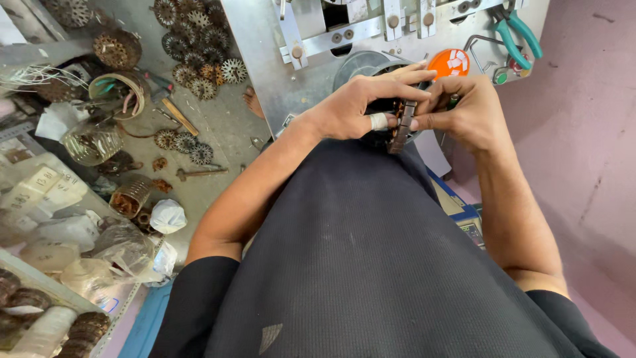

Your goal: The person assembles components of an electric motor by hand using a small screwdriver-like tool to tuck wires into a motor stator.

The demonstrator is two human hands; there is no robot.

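Both hands meet over a dark round motor stator [396, 126] held at the near edge of a grey metal counter [265, 59], just above the person's dark shirt. The left hand [358, 106] curls over the stator's left side, fingers closed around it, with a white tape wrap on one finger [378, 121]. The right hand [464, 109] grips it from the other side, thumb and fingertips pinched narrow against the stator's rim; the two hands nearly touch. Between them the stator's stacked laminated edge shows as a ribbed brown-grey strip, with copper-coloured windings partly hidden by the fingers.

Just behind the hands sits a round grey metal disc [361, 66], mostly covered by the left hand. An orange round lid [449, 63] lies just beyond the right hand's knuckles. Farther back on the counter is a metal fixture with slotted bars and bolts [351, 30], and at the far right corner a pair of teal-handled pliers [517, 33] beside a bent wire hook.

To the left, well apart from the hands, the floor [225, 126] is scattered with rusty toothed rotor cores [195, 46], a wooden-handled tool [179, 116], a coil of wire in a ring [122, 93] and crumpled plastic bags [119, 245]. A shelf edge at the lower left holds more dark wound coils [83, 328].
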